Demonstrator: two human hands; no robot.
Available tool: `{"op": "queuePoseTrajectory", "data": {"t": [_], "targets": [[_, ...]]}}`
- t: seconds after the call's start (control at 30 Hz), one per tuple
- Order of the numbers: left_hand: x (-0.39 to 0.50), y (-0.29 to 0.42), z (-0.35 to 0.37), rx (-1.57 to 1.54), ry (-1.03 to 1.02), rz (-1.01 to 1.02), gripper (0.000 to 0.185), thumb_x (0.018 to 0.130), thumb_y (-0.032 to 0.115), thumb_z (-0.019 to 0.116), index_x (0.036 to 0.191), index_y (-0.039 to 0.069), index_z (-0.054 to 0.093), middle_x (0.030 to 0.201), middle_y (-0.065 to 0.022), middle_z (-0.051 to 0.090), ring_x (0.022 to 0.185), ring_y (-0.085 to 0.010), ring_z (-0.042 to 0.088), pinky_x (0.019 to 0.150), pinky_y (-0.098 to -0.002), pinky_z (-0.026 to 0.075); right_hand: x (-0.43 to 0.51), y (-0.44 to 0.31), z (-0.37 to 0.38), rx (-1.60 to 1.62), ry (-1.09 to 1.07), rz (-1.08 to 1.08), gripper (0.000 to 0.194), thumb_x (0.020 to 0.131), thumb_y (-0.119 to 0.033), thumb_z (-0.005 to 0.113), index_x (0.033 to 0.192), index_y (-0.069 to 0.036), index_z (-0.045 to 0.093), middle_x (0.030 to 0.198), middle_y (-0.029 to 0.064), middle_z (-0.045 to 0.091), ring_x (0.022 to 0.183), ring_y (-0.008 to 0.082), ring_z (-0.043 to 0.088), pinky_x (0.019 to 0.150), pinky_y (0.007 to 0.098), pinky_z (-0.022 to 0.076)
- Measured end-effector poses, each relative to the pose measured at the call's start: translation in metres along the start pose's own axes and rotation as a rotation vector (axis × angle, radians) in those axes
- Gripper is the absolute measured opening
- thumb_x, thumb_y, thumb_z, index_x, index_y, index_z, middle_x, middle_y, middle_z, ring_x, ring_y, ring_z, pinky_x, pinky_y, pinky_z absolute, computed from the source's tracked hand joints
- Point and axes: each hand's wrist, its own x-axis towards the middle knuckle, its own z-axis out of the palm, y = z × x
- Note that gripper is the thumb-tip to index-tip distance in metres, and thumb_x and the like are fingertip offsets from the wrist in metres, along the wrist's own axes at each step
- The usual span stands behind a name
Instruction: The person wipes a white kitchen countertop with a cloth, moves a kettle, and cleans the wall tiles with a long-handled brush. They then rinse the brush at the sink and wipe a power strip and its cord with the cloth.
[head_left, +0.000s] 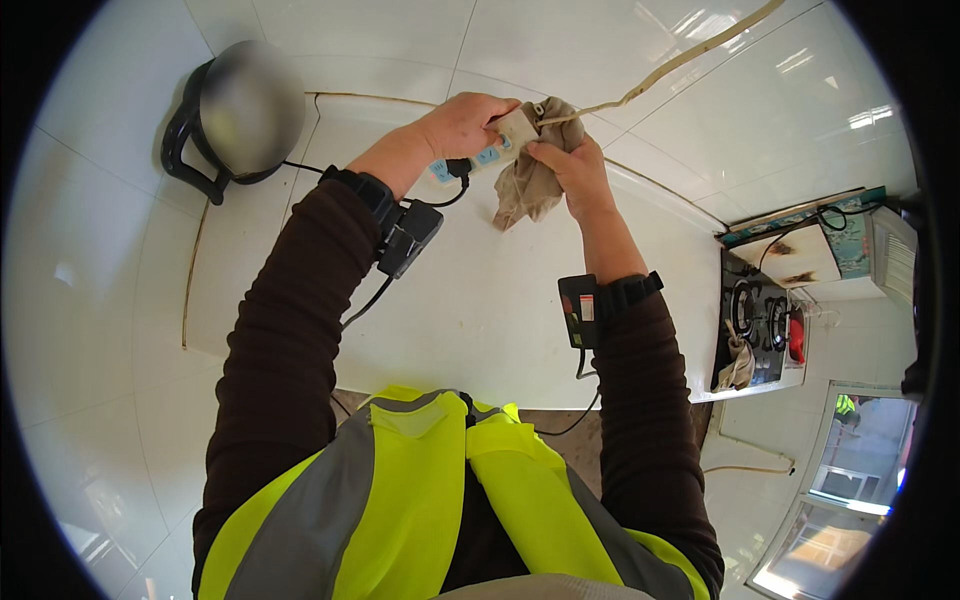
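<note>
My left hand (469, 129) grips a white power strip (516, 136) with blue socket faces, held over the back of the white countertop (450, 300). A black plug (458, 167) sits in one of its sockets. My right hand (576, 169) holds a greyish-beige cloth (532, 184) against the strip's other end, with the thumb at the strip's edge. The cream-coloured cable (667, 67) runs from that end, over the cloth, up to the right. Part of the strip is hidden by my left hand and the cloth.
An electric kettle (251, 112) with a black handle stands back left, a black cord at its base. On the right are a black gas hob (757, 315), another cloth (736, 364) on its front edge, and a scorched board (795, 259) behind. Tiled walls border the counter.
</note>
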Motion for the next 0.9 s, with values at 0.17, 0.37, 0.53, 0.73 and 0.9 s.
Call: {"op": "queuePoseTrajectory", "data": {"t": [0.17, 0.37, 0.53, 0.73, 0.9], "targets": [[-0.004, -0.004, -0.002, -0.07, -0.038, -0.014, 0.067, 0.076, 0.001, 0.062, 0.138, 0.012, 0.038, 0.116, -0.0092, 0.058, 0.107, -0.0243, 0.054, 0.093, -0.0311, 0.041, -0.002, -0.001, 0.003, 0.061, 0.006, -0.002, 0.043, 0.072, -0.006, 0.069, 0.112, 0.0, 0.054, 0.102, 0.0077, 0.061, 0.09, 0.0159, 0.059, 0.079, 0.0296, 0.0488], [-0.007, -0.004, 0.005, -0.139, -0.015, 0.081, 0.075, 0.073, 0.009, 0.068, 0.139, 0.009, 0.033, 0.119, -0.011, 0.055, 0.112, -0.0264, 0.051, 0.097, -0.0327, 0.039, -0.009, -0.005, -0.002, 0.268, -0.056, 0.075, 0.041, 0.079, -0.012, 0.065, 0.115, 0.001, 0.052, 0.104, 0.0084, 0.06, 0.095, 0.0169, 0.058, 0.085, 0.0298, 0.0465], [-0.008, 0.0, 0.031, 0.211, 0.208, 0.049, 0.071, 0.067, 0.012, 0.072, 0.129, 0.007, 0.038, 0.114, -0.0119, 0.056, 0.109, -0.0282, 0.052, 0.097, -0.0368, 0.036, -0.014, -0.004, -0.008, 0.483, -0.081, 0.138, 0.035, 0.088, -0.021, 0.054, 0.116, 0.002, 0.052, 0.106, 0.0081, 0.059, 0.1, 0.0162, 0.055, 0.09, 0.0291, 0.0429], [-0.006, 0.005, 0.042, 0.331, 0.291, 0.077, 0.064, 0.066, 0.014, 0.072, 0.12, 0.004, 0.041, 0.103, -0.0101, 0.06, 0.097, -0.0272, 0.056, 0.096, -0.0379, 0.034, -0.008, 0.001, -0.005, 0.041, 0.015, 0.055, 0.028, 0.09, -0.02, 0.053, 0.108, 0.001, 0.056, 0.099, 0.008, 0.061, 0.092, 0.0162, 0.057, 0.082, 0.0301, 0.0455], [-0.004, 0.012, 0.042, 0.285, 0.277, 0.031, 0.063, 0.064, 0.016, 0.075, 0.117, 0.002, 0.044, 0.1, -0.0117, 0.061, 0.093, -0.03, 0.057, 0.091, -0.0365, 0.039, -0.001, 0.005, 0.003, -0.516, 0.18, -0.257, 0.02, 0.09, -0.014, 0.05, 0.099, 0.002, 0.056, 0.086, 0.0116, 0.062, 0.081, 0.0195, 0.058, 0.072, 0.0332, 0.0465]]}}
